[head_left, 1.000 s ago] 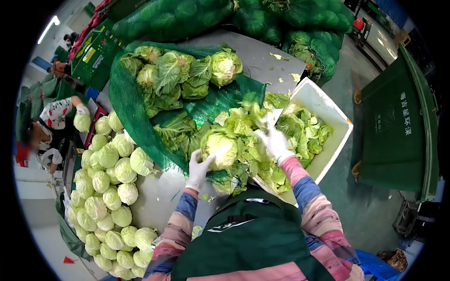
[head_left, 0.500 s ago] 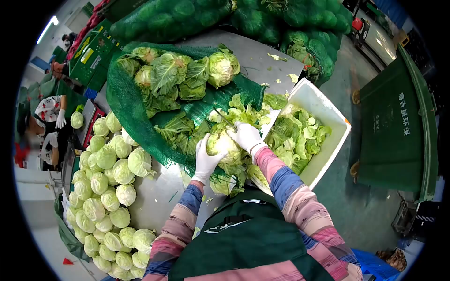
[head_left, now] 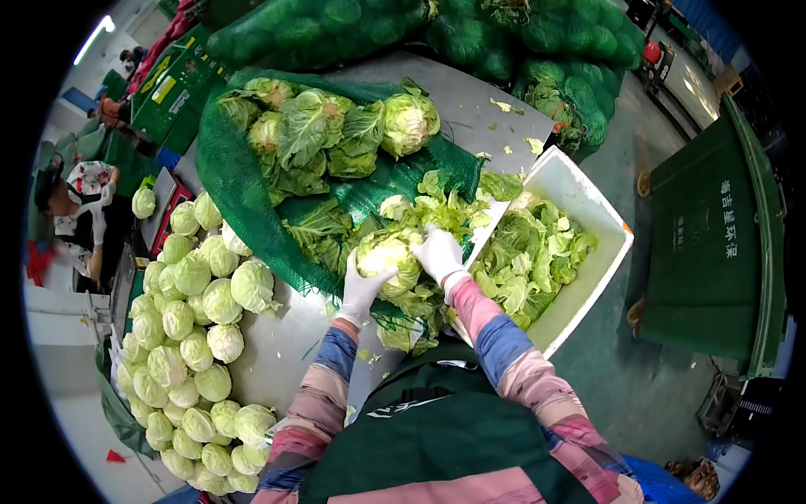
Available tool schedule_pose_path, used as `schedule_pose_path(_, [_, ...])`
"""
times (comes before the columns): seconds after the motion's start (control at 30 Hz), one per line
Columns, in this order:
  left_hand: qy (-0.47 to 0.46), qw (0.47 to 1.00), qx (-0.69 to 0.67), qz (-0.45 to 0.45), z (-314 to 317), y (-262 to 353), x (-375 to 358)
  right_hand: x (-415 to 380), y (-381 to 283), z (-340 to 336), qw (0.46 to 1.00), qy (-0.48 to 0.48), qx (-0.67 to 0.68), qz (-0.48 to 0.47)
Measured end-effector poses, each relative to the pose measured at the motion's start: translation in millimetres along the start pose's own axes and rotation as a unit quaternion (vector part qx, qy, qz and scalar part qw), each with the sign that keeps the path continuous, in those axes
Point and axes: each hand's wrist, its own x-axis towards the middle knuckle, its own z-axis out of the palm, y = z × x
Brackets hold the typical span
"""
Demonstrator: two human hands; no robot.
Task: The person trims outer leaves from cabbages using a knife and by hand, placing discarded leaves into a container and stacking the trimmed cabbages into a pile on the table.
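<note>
A trimmed-looking cabbage (head_left: 393, 260) is in my gloved left hand (head_left: 363, 290), whose thumb and fingers are spread around its near left side. My gloved right hand (head_left: 439, 254) is curled at the cabbage's right side. Half a second ago a thin, dark knife blade stuck out of this hand; now the blade is hidden. Loose outer leaves (head_left: 437, 206) lie just beyond both hands. Under them spreads an opened green mesh sack (head_left: 243, 197), with several leafy untrimmed cabbages (head_left: 311, 126) on it.
A white foam box (head_left: 600, 223) full of cut leaves (head_left: 537, 260) stands to the right. Pale trimmed cabbages (head_left: 193, 353) are heaped at left on the metal table (head_left: 290, 353). Full mesh sacks (head_left: 319, 34) lie at the back. A green bin (head_left: 705, 244) stands far right; a co-worker (head_left: 80, 210) far left.
My right hand has turned and come down onto the cabbage's side, and the blade has gone from view. The cabbage has rolled slightly in my left hand. A pale leaf piece shows beyond it.
</note>
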Motion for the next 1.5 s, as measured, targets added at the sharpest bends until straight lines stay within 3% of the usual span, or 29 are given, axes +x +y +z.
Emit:
schedule_pose_path(0.03, [-0.007, 0.999, -0.004, -0.038, -5, 8, -3, 8, 6, -2, 1.0, 0.004, 0.018, 0.013])
schedule_pose_path(0.07, [-0.015, 0.997, -0.006, -0.077, -12, 15, -10, 14, 15, -6, 0.995, -0.053, 0.033, 0.072])
schedule_pose_path(0.13, [-0.006, 0.995, -0.021, -0.098, -32, -9, -9, 13, 60, 10, 0.994, -0.051, 0.021, 0.091])
schedule_pose_path(0.3, [0.051, 0.991, -0.025, -0.117, -16, -5, -27, -21, 117, -13, 0.989, 0.051, 0.033, 0.134])
schedule_pose_path(0.4, [0.091, 0.994, -0.013, -0.05, -3, -15, -9, -32, 125, -41, 0.986, 0.092, -0.107, 0.093])
schedule_pose_path(0.47, [0.017, 0.993, 0.089, 0.077, 9, -6, -5, -38, 93, -55, 0.998, 0.037, -0.038, 0.035])
schedule_pose_path(0.5, [0.015, 0.96, 0.227, 0.161, 10, -13, 4, -37, 98, -34, 0.991, 0.095, -0.002, -0.096])
schedule_pose_path(0.53, [-0.005, 0.943, 0.26, 0.208, 22, 5, -7, -43, 78, -36, 0.989, 0.038, -0.045, -0.135])
schedule_pose_path(0.57, [-0.022, 0.936, 0.289, 0.201, 28, 4, -5, -49, 61, -42, 0.987, -0.024, -0.069, -0.145])
schedule_pose_path(0.67, [-0.034, 0.92, 0.331, 0.208, 35, 5, 0, -58, 46, -28, 0.978, -0.008, -0.065, -0.2])
schedule_pose_path(0.83, [-0.022, 0.893, 0.383, 0.234, 39, 3, 6, -60, 42, -9, 0.978, -0.034, -0.105, -0.175])
schedule_pose_path(1.07, [-0.013, 0.904, 0.359, 0.231, 33, 3, 12, -50, 50, 5, 0.976, 0.005, -0.11, -0.186])
schedule_pose_path(1.13, [-0.056, 0.924, 0.319, 0.203, 31, 4, 15, -44, 52, 1, 0.969, 0.002, -0.097, -0.227])
schedule_pose_path(1.27, [-0.077, 0.938, 0.281, 0.19, 31, 4, 18, -36, 53, 9, 0.977, -0.006, -0.105, -0.186])
schedule_pose_path(1.4, [-0.026, 0.915, 0.344, 0.209, 32, 0, 18, -24, 48, 5, 0.982, -0.029, -0.115, -0.147])
schedule_pose_path(1.5, [-0.018, 0.906, 0.363, 0.216, 38, 3, 3, -4, 40, -7, 0.999, -0.007, 0.041, -0.035])
